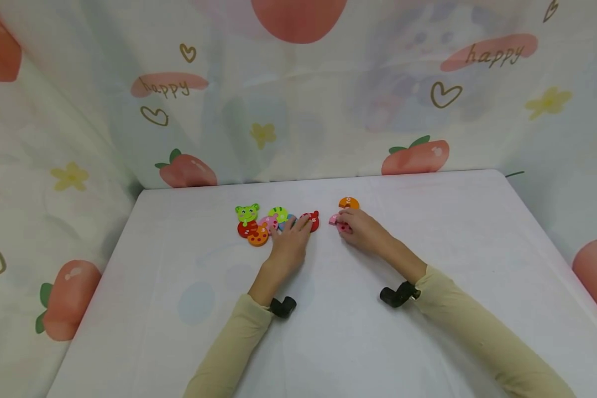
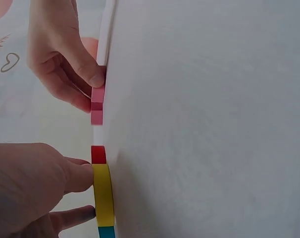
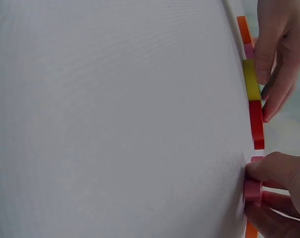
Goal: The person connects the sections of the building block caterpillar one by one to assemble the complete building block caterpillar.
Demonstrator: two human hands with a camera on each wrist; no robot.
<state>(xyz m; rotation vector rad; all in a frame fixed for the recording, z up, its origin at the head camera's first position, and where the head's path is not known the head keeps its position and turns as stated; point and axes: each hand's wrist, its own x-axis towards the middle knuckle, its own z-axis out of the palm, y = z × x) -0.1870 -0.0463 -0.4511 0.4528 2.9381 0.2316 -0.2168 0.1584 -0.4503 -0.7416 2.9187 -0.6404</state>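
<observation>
A row of flat puzzle pieces lies on the table, led by a green frog-faced head piece [image 1: 247, 213]. Beside it are a red piece [image 1: 245, 229], an orange spotted piece [image 1: 258, 236], a green striped piece [image 1: 278, 213] and a red piece [image 1: 315, 220] at the right end. My left hand [image 1: 289, 243] rests its extended fingers over the right part of this row, thumb at a yellow-edged piece [image 2: 104, 196]. My right hand [image 1: 363, 229] pinches a pink spotted piece [image 3: 252, 191] between thumb and fingers, a short gap right of the row. Just behind it lies an orange numbered piece [image 1: 349, 203].
White cloth covers the table [image 1: 179, 354], its back edge close behind the pieces. A patterned curtain [image 1: 318, 149] hangs behind and at both sides. Each wrist carries a black camera [image 1: 398, 294].
</observation>
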